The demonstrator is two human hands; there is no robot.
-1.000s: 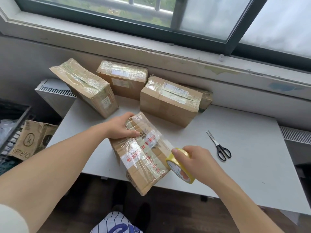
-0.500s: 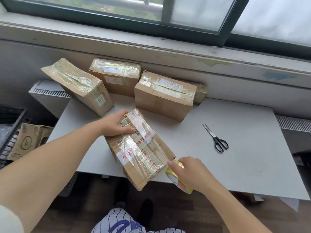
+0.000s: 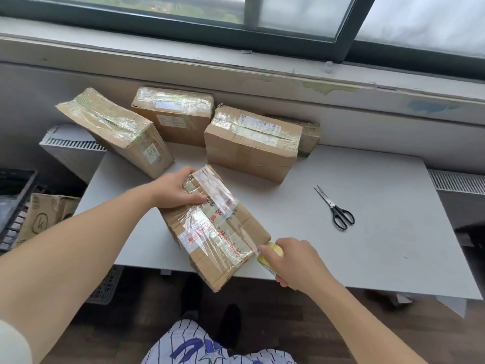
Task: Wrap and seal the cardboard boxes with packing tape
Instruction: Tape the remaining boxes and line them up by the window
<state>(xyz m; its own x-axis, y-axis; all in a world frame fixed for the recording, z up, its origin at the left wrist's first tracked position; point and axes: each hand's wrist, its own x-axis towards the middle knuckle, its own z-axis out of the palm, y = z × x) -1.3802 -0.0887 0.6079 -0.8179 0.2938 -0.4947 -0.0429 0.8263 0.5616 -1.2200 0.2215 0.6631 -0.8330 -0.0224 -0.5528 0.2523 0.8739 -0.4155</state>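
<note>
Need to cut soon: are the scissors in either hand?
No, the scissors lie untouched on the table; the right hand grips the tape roll.

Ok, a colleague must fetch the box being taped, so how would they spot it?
On the white table under the window, look at the near edge. A cardboard box lies there diagonally, overhanging the edge. Unlike the boxes by the wall, it bears red print, and the left hand grips its far end.
</note>
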